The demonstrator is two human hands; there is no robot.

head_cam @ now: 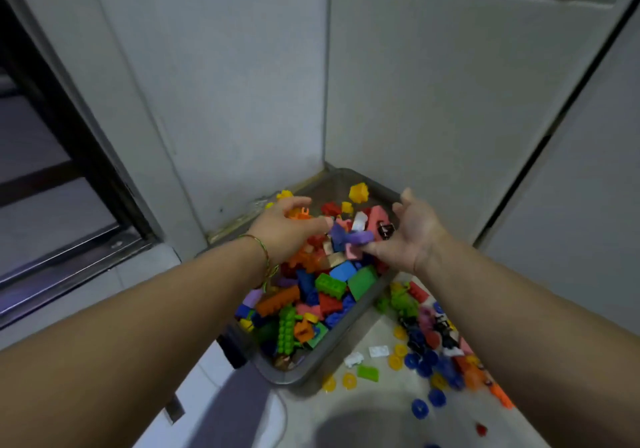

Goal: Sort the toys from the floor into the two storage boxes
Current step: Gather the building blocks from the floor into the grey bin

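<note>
A grey storage box point(349, 342) sits on the floor point(377, 409) in the corner of white walls point(242, 84), heaped with coloured building bricks point(330, 285). Both hands hover over its far half. The left hand point(289, 228) and right hand point(414, 236) face each other with fingers loose and spread, and a blurred purple brick point(358, 237) lies between them; whether it touches the fingers is unclear. More bricks and blue and yellow discs point(420, 361) lie scattered just right of the box.

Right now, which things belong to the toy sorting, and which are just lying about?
Job: left hand, right hand, storage box, building bricks inside it, loose bricks and discs on the floor.
Just there: sliding door frame, white cable, bracelet.
</note>
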